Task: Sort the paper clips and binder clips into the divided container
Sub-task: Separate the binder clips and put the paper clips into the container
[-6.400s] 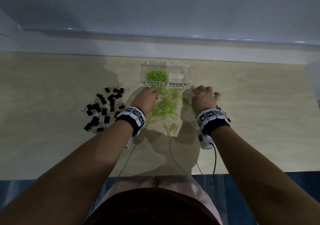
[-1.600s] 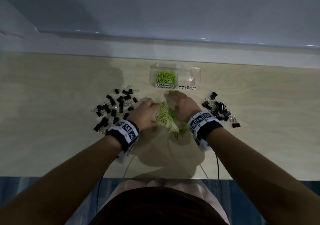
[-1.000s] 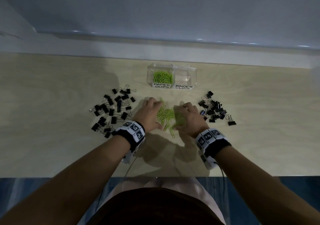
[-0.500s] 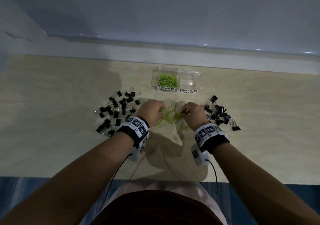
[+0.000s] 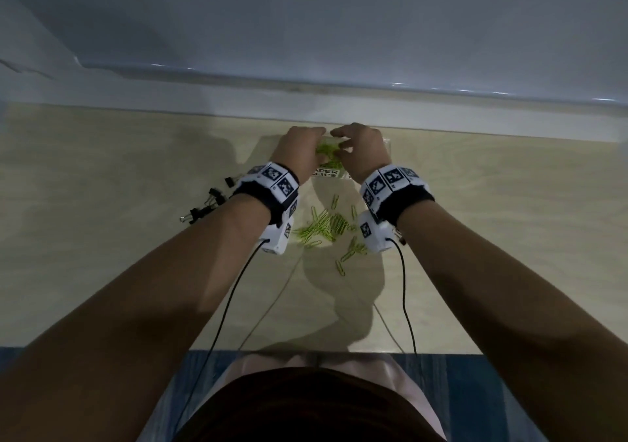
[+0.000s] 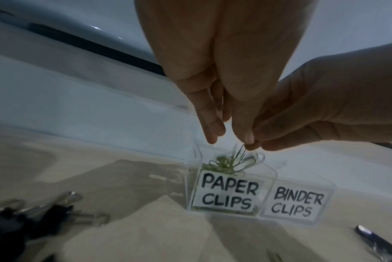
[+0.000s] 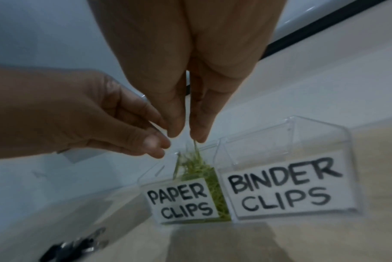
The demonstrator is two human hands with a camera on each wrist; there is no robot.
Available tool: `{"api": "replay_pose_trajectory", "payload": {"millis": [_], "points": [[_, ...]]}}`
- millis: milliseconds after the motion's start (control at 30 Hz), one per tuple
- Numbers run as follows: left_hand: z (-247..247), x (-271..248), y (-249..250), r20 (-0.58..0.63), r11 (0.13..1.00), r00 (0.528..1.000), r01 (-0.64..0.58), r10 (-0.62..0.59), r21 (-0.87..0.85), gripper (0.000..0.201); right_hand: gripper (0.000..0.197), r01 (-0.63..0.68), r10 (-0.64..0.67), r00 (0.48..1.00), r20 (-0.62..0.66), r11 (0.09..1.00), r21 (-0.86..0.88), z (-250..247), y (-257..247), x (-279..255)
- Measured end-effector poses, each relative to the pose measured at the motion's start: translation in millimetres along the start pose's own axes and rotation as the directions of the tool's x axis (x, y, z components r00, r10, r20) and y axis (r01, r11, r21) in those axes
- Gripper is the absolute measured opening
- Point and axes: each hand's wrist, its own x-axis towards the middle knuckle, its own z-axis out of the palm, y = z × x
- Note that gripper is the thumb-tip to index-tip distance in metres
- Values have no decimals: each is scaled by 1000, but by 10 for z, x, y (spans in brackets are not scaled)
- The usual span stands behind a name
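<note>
Both hands hover over the clear divided container [image 5: 327,173], above its PAPER CLIPS compartment [image 6: 231,193]. My left hand [image 5: 299,149] and right hand [image 5: 360,146] meet fingertip to fingertip, pinching a tangle of green paper clips [image 6: 233,159] that hangs down onto the green heap inside. In the right wrist view a clip [image 7: 195,147] dangles from the right fingertips [image 7: 199,131]. The BINDER CLIPS compartment [image 7: 291,186] holds nothing. More loose green paper clips [image 5: 323,227] lie on the table between my wrists.
Black binder clips [image 5: 207,203] lie on the wooden table left of my left wrist; the pile on the right is mostly hidden behind my right wrist. A pale wall ledge [image 5: 441,115] runs just behind the container. Wrist camera cables trail toward the table's near edge.
Both hands lifted a bunch of green paper clips from the pile and carried it forward to above the paper clips compartment. Fewer clips lie on the table.
</note>
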Motion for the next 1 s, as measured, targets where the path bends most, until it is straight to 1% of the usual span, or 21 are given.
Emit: {"api": "replay_pose_trajectory", "payload": {"millis": [33, 100, 133, 167, 200, 233, 267, 300, 333, 367, 433, 500, 600, 667, 733, 800, 900, 1000], "points": [[2, -72, -36, 8, 1000, 1000, -17, 17, -9, 48, 34, 39, -39, 999, 8, 999, -24, -6, 39, -64], [69, -298, -164, 21, 999, 999, -40, 40, 31, 45, 34, 136, -135, 991, 22, 989, -56, 2, 152, -251], [141, -435, -247, 40, 997, 999, -31, 29, 68, 42, 33, 156, -151, 986, 67, 985, -68, 11, 214, -365], [228, -580, -330, 68, 996, 998, -7, 1, 92, 41, 33, 156, -142, 979, 144, 984, -87, 24, 268, -471], [325, -716, -410, 104, 994, 994, 30, -41, 105, 44, 35, 153, -118, 962, 248, 980, -128, 49, 330, -570], [429, -817, -482, 143, 990, 985, 80, -96, 112, 51, 40, 174, -94, 928, 360, 965, -197, 85, 390, -646], [524, -891, -539, 178, 985, 972, 130, -150, 116, 61, 50, 217, -73, 885, 460, 938, -269, 122, 438, -706], [604, -936, -578, 203, 978, 960, 173, -194, 118, 72, 62, 263, -62, 848, 526, 911, -317, 172, 486, -753], [667, -957, -593, 209, 974, 954, 194, -215, 117, 81, 71, 291, -62, 829, 555, 896, -336, 210, 518, -797], [717, -964, -582, 206, 974, 954, 198, -216, 108, 86, 74, 302, -61, 826, 560, 887, -348, 241, 532, -835], [797, -948, -510, 199, 985, 965, 161, -171, 65, 84, 72, 317, -67, 834, 548, 871, -376, 293, 552, -892], [858, -912, -425, 195, 994, 974, 107, -112, 36, 71, 67, 327, -96, 843, 529, 873, -362, 308, 529, -940], [914, -852, -347, 214, 999, 976, 48, -50, 13, 47, 50, 317, -137, 863, 486, 896, -311, 296, 498, -982], [923, -822, -326, 229, 999, 973, 33, -31, -3, 36, 36, 269, -123, 882, 454, 924, -273, 293, 505, -1018], [916, -806, -316, 236, 1000, 971, 22, -25, 13, 30, 21, 224, -108, 901, 421, 945, -237, 291, 536, -1061], [892, -794, -322, 244, 999, 969, 21, -30, 43, 24, 10, 174, -86, 925, 370, 962, -212, 291, 587, -1099], [849, -795, -339, 219, 999, 975, 22, -31, 41, 17, 7, 44, -1, 963, 270, 987, -152, 293, 698, -1149], [789, -777, -341, 179, 998, 983, 49, -40, -49, 13, 8, -104, 107, 978, 177, 994, -27, 293, 754, -1144]]}}
